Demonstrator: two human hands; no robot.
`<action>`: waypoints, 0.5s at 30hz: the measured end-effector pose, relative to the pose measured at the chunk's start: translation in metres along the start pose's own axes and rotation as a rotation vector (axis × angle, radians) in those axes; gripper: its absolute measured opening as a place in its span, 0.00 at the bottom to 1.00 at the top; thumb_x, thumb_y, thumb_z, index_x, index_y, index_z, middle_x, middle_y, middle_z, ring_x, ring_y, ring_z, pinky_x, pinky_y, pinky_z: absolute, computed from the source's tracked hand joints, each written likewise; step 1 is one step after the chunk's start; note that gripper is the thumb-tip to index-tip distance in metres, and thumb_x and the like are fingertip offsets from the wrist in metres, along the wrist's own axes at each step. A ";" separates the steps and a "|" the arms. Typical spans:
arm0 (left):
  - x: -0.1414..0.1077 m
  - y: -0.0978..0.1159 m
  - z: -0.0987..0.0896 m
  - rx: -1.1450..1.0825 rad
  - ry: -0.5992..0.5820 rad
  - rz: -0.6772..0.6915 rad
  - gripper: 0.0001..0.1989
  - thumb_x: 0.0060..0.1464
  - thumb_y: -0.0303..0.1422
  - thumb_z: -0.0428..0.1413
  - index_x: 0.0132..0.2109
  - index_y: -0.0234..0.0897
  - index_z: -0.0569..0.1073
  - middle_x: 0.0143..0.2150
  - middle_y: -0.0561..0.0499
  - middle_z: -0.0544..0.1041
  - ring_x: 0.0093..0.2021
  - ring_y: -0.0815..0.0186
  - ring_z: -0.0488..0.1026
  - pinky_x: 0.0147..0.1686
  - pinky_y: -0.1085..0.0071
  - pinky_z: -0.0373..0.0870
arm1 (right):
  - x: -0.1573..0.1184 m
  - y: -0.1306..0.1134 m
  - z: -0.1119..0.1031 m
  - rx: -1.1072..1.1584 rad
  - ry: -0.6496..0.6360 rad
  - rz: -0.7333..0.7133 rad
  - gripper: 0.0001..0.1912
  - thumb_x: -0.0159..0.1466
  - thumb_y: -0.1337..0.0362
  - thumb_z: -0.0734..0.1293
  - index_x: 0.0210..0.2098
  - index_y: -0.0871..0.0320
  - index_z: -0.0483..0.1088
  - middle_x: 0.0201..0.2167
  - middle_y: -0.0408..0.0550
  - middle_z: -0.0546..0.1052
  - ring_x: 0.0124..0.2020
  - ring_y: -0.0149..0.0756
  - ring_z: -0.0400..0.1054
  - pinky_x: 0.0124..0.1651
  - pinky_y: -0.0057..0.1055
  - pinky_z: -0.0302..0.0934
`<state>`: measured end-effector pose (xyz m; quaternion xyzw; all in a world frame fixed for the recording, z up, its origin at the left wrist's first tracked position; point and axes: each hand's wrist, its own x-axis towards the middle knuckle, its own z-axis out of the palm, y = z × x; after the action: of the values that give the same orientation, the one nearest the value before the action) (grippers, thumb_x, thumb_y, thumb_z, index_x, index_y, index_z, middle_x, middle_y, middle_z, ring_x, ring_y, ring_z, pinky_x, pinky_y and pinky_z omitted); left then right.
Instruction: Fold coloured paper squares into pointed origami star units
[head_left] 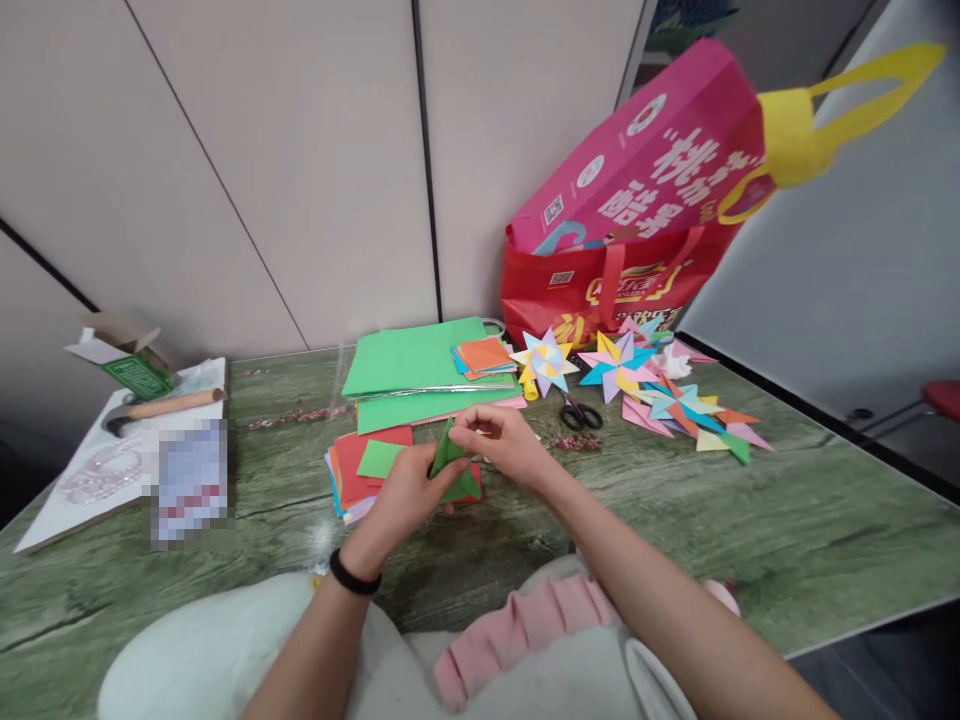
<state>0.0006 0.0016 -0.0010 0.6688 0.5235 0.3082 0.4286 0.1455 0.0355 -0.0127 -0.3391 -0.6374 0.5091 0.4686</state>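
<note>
A green sheet of paper, partly folded (448, 452), is held between both hands above the front of the table. My left hand (412, 478) grips its lower left side, thumb on top, with a black band round the wrist. My right hand (499, 440) pinches the paper's upper right edge with bent fingers. Below them lies a stack of coloured paper squares (352, 465), red and orange among them, with a small green square (377, 459) on top. The fingers hide part of the folds.
Large green sheets (412, 358) lie behind, topped by small orange squares (486, 355). Black-handled scissors (582, 412) and folded paper stars (619, 365) are to the right, before a red bag (555, 290). A wooden-handled tool (176, 403) and a small box (131, 368) are left.
</note>
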 end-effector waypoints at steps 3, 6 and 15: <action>-0.001 0.002 -0.001 -0.049 -0.040 -0.045 0.13 0.48 0.41 0.54 0.23 0.36 0.67 0.15 0.58 0.68 0.13 0.70 0.66 0.10 0.77 0.56 | 0.000 0.000 -0.001 0.047 0.002 0.015 0.13 0.52 0.56 0.68 0.26 0.59 0.66 0.22 0.40 0.68 0.24 0.27 0.61 0.28 0.25 0.58; -0.003 0.005 -0.002 -0.070 -0.116 -0.102 0.15 0.49 0.44 0.53 0.25 0.36 0.69 0.16 0.56 0.71 0.13 0.70 0.67 0.09 0.78 0.55 | 0.000 0.000 0.000 0.134 0.010 0.048 0.14 0.50 0.56 0.70 0.26 0.59 0.67 0.23 0.40 0.69 0.25 0.27 0.62 0.30 0.26 0.59; -0.007 0.009 -0.005 -0.089 -0.266 -0.112 0.17 0.51 0.43 0.51 0.26 0.34 0.71 0.15 0.55 0.71 0.11 0.73 0.64 0.10 0.79 0.54 | -0.001 -0.001 0.000 0.312 -0.014 0.106 0.13 0.49 0.59 0.71 0.29 0.60 0.69 0.24 0.40 0.71 0.25 0.26 0.65 0.29 0.25 0.60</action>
<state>-0.0016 -0.0052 0.0091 0.6537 0.4846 0.2154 0.5399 0.1455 0.0347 -0.0117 -0.2919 -0.5352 0.6280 0.4836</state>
